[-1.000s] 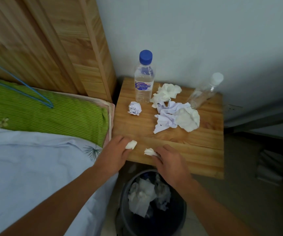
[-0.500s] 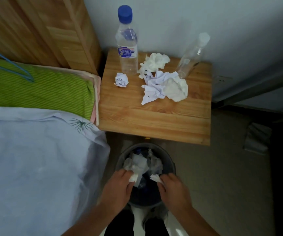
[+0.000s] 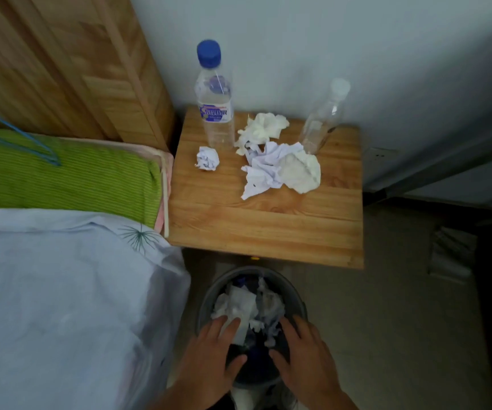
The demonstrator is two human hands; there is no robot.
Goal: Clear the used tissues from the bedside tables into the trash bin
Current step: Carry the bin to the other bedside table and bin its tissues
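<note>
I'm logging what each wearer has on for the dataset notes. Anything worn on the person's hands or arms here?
Nothing visible. The left hand and right hand are bare: no gloves, rings, watch or bands. Both forearms show uncovered down to the frame's bottom edge, so no sleeves appear.

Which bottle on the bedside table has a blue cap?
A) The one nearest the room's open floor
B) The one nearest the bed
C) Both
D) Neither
B: the labelled water bottle standing at the bed-side back corner of the bedside table wears a blue cap, while the clear bottle at the other back corner has a pale, whitish one.
</note>
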